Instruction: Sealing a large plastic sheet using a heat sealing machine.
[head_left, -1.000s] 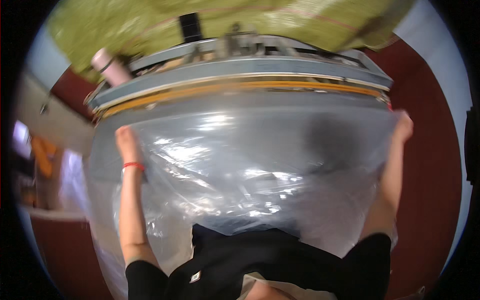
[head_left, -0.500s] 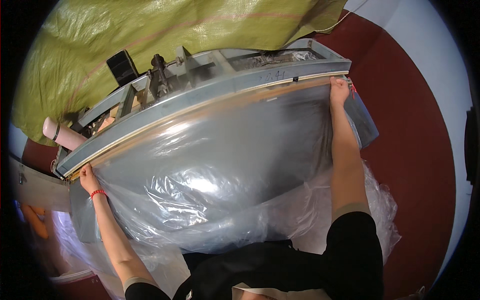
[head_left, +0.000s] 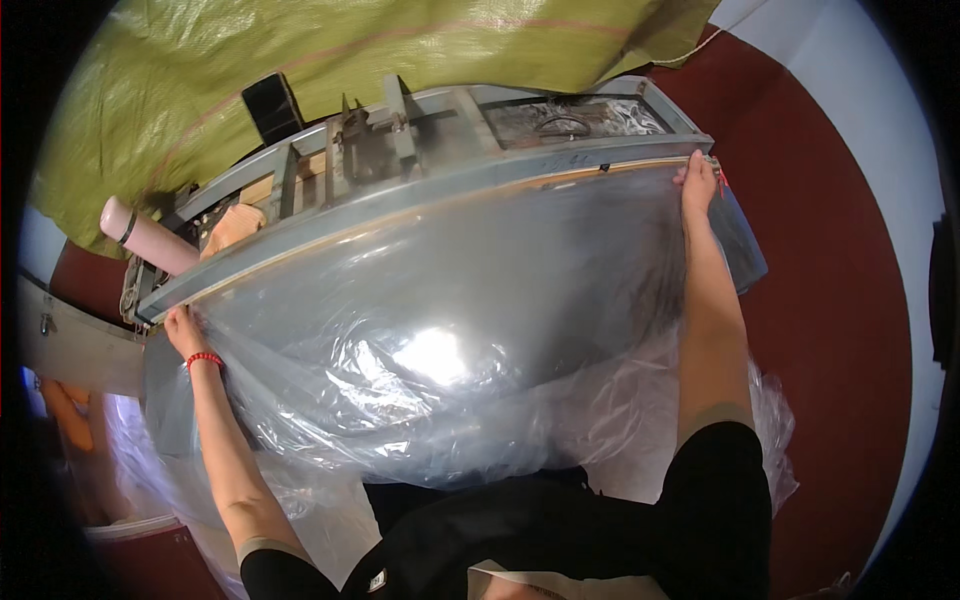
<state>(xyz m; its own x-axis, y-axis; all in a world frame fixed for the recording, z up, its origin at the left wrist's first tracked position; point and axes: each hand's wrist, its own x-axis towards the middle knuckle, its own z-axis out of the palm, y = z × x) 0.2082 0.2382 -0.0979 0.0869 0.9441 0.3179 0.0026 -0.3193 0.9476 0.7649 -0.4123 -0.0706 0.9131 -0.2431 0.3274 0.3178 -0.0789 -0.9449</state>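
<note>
Bottle (head_left: 150, 237) is leaning at the far left end of the frame (head_left: 400, 192); a knock to the frame could be tipping it.

Left hand (head_left: 183, 332), red bracelet (head_left: 205, 360) at the wrist: fingers are curling closed at the left end of the strip (head_left: 530, 184), apparently pinching the film's edge.

Film (head_left: 440, 350) is spreading over the grey surface (head_left: 168, 385) between both hands, its far edge running along the strip. Creases are bunching lower left; uneven pull, I'm judging, could be skewing the edge or locking wrinkles in.

Right hand (head_left: 699, 183): fingers are bending at the strip's right end, seemingly gripping the film's corner; I'm not seeing between the fingertips, so can't tell how firmly. A weak pinch could be letting it slip. Slack film is hanging beside that forearm and could be snagging.

Writing: a pale tag (head_left: 377, 580) is showing on the shirt, too small for me to read. Faint marks (head_left: 567, 162) are running along the frame, illegible. I'm making out no brand.
</note>
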